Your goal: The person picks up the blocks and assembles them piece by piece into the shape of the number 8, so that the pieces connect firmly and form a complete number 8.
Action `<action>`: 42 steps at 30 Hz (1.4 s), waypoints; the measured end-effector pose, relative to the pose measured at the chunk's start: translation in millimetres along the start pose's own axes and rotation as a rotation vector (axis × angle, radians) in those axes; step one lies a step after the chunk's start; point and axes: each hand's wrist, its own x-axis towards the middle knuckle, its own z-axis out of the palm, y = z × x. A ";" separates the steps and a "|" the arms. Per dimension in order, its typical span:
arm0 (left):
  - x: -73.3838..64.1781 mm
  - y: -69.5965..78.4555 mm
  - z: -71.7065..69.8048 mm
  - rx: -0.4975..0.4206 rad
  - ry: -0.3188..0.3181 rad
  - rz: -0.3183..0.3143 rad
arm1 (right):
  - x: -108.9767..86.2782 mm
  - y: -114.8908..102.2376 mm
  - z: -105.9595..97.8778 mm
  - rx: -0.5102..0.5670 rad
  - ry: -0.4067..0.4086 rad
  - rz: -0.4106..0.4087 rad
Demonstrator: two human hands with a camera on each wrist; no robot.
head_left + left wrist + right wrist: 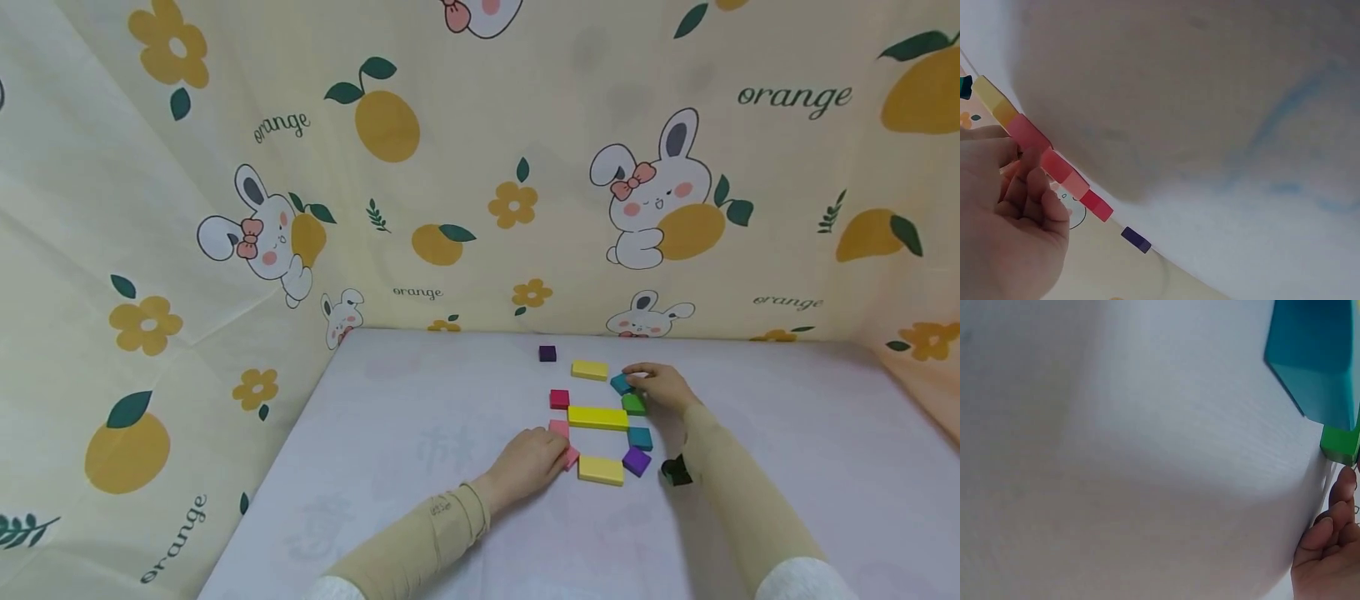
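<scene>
Wooden-looking coloured blocks form a figure-eight outline on the white table. My left hand (pixel 528 465) pinches a pink block (pixel 572 457) at the lower left corner; the left wrist view shows fingertips against this pink block (pixel 1027 133). Above it lies another pink block (pixel 558 427), then a red block (pixel 559 399). At the upper right, my right hand (pixel 663 386) pinches a tilted blue block (pixel 620 383) just above a green block (pixel 633 405). In the right wrist view, curled fingers (pixel 1319 537) show below the green block (pixel 1340 445); the held blue block is hidden there.
Yellow blocks lie at the top (pixel 589 370), middle (pixel 597 417) and bottom (pixel 601 471). A teal block (pixel 640 439) and a purple block (pixel 637 461) form the lower right side. A dark purple block (pixel 547 354) lies far back; a dark green object (pixel 677 471) sits by the right forearm.
</scene>
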 end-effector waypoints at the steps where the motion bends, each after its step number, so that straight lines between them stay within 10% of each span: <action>1: 0.1 -0.2 0.0 0.006 0.002 0.000 | -0.7 0.2 -0.2 0.010 0.000 0.005; 7: 0.5 -4.5 0.0 -0.038 0.049 -0.027 | -1.4 1.8 1.9 0.054 0.009 0.015; 16: 9.5 -29.2 -2.7 -0.418 0.085 -0.281 | 2.8 13.0 9.6 0.181 -0.005 0.085; 28: 64.5 -71.8 5.8 -0.823 0.338 -0.562 | -1.3 11.1 10.7 0.230 -0.022 0.104; 33: 82.8 -73.7 12.9 -0.688 0.371 -0.600 | -4.0 12.9 10.9 0.230 0.006 0.109; 42: 95.6 -59.5 3.0 -0.191 0.009 -0.592 | -5.5 10.0 7.7 0.247 0.006 0.078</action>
